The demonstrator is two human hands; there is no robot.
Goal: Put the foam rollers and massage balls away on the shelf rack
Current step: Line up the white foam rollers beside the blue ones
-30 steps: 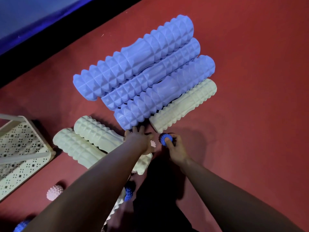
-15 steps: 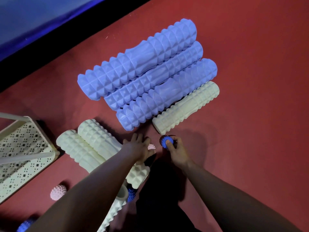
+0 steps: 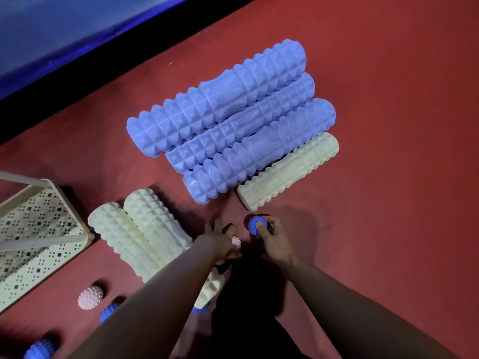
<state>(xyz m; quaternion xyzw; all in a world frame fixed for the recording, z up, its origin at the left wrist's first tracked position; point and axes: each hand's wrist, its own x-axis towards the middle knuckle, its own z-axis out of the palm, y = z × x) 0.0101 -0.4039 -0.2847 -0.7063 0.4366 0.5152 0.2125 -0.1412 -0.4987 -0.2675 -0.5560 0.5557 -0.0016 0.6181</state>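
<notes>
Four foam rollers lie side by side on the red floor [image 3: 388,73]: three blue ones, namely the far blue roller [image 3: 217,99], the middle blue roller [image 3: 241,130] and the near blue roller [image 3: 259,154], then a cream roller [image 3: 287,172] touching the near blue one. All four run diagonally, low left to high right.

Second group: two more cream rollers, the left cream roller [image 3: 114,239] and the right cream roller [image 3: 155,226], lie touching each other. Their near ends are hidden under the left forearm.

Right hand [image 3: 274,239]: thumb and fingers curled round a blue spiky ball [image 3: 255,225], held just off the near end of the single cream roller. Cannot tell whether the ball touches the floor.

Left hand [image 3: 220,242]: seen from the back, fingers pointing away. A pink spiky ball [image 3: 236,241] shows at its right edge, against the palm side; the hand's grip appears to hold it, though most of the ball is hidden.

Loose balls on the floor: a second pink ball [image 3: 90,297], a blue ball [image 3: 108,312] just beside it and partly behind the left forearm, and another blue ball [image 3: 39,348] at the lower left edge.

Shelf rack [image 3: 41,229], cream with a perforated panel, stands at the left edge, just beside the two cream rollers.
</notes>
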